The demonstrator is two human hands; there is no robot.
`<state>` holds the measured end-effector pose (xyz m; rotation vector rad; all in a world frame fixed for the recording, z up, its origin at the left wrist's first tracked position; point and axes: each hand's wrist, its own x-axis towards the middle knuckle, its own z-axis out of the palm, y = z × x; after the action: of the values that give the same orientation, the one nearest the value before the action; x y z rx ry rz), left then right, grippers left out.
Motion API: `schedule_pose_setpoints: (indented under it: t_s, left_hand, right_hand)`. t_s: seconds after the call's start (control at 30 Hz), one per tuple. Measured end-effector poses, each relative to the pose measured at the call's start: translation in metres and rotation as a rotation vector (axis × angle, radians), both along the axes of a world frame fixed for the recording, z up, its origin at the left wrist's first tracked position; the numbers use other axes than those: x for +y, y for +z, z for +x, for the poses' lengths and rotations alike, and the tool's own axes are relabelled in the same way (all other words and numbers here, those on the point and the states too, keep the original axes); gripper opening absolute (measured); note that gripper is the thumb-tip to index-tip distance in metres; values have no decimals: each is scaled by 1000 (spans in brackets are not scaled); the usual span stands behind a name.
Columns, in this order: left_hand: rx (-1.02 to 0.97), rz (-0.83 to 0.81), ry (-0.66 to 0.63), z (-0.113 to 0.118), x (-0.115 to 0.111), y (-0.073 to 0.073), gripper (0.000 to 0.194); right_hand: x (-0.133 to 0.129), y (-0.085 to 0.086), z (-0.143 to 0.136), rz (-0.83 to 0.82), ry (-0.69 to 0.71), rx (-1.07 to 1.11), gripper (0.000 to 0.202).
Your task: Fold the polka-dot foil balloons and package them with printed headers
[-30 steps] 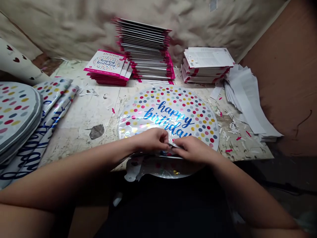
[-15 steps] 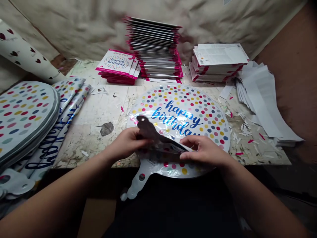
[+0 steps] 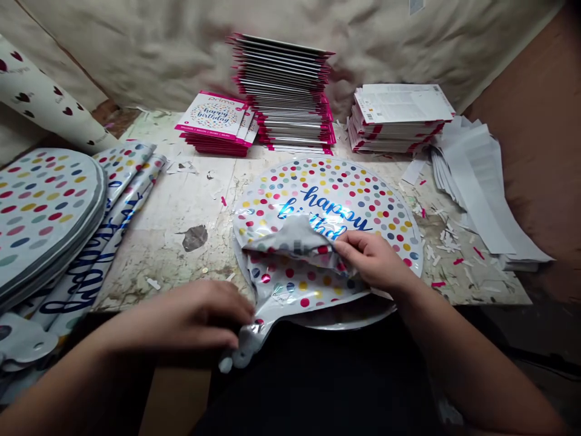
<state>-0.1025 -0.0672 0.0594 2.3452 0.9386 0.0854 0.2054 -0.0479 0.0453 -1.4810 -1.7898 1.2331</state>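
Observation:
Flat on the bench edge lies a round foil balloon (image 3: pixel 385 206), white with coloured dots and blue "happy birthday" lettering. On top of its lower half is a crumpled, partly folded piece of dotted foil balloon (image 3: pixel 299 245). My right hand (image 3: pixel 379 260) pinches this folded foil at its right end between thumb and fingers. My left hand (image 3: pixel 200 318) is slightly blurred, fingers reaching over the balloon's neck, with thumb and fingers apart. Below it, the grey-white tail (image 3: pixel 245 348) hangs past the bench edge; whether the hand touches it, I cannot tell.
Flat dotted balloons (image 3: pixel 45 206) pile up on the left beside folded printed foil (image 3: pixel 122 206). Behind stand pink-edged birthday packets (image 3: pixel 213 115), a tall packet stack (image 3: pixel 285 91) and a white-topped stack (image 3: pixel 403 103). Paper strips (image 3: pixel 481 188) and scraps (image 3: pixel 447 239) lie on the right.
My left hand has let go of the folded foil and moved down and left to the balloon's neck. The foil's raised dark end has dropped flatter; my right hand keeps its hold.

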Motion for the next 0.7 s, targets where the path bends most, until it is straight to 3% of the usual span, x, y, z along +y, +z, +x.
schedule_pose_setpoints:
  t_s: [0.07,0.13,0.2,0.27,0.37,0.43,0.5,0.6,0.7]
  left_hand:
    - [-27,129,106,-2,17,-5,49]
    - [12,307,152,4,33,-19,66]
    - [84,366,49,11,41,-39,63]
    - [109,370,-31,13,39,-57,55]
    - [58,397,-4,4,33,-75,53]
    - [28,400,34,-4,33,-79,53]
    - [15,407,62,-8,38,-80,54]
    - [28,376,38,-11,51,-78,55]
    - [27,194,25,-16,69,-71,47]
  right_hand:
    - [-16,8,-9,165,127,-175,24]
    - [-38,4,-19,330,236,-298,18]
    - [-59,-13,-20,482,306,-411,31]
    - [-74,-37,-8,571,267,-542,53]
    - [-79,-67,37,528,-13,-747,66]
    - [-74,-74,72,429,-221,-858,61]
    - [-63,-73,99,371,-299,-913,56]
    - [-44,-64,123,387,-95,-785,53]
    - [-24,-55,138,291,99,-473,39]
